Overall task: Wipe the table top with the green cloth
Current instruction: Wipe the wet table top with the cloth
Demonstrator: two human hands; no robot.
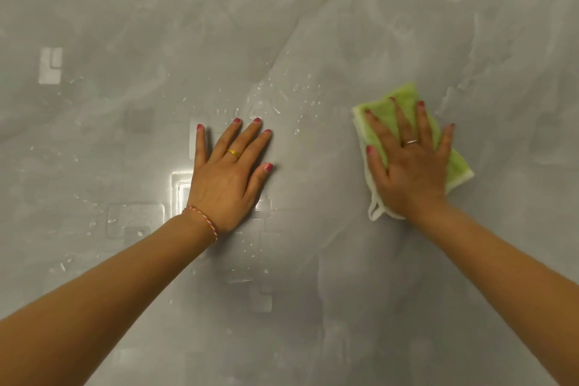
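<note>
The cloth (388, 116), green with a pale edge and folded, lay flat on the table (313, 25) to the right of centre, a small white loop poking out at its near corner. The right hand (410, 163) was spread open on top of it, palm down and fingers splayed, pressing it to the surface rather than gripping it. The left hand (232, 172) lay well apart from the cloth, left of centre, also open and flat on the bare table, bracing.

Between and beyond the two hands sat a scatter of water drops (279, 100), thickest just past the left fingertips, with more beads (94, 224) on the near left side. Those patches had clearly not been wiped. Around the cloth, and on the right half generally, no beads showed; faint smears there may have been wipe marks, though the glossy marbled surface and its reflections made that hard to tell. The job looked under way but well short of done: the wet middle and left side remained.
</note>
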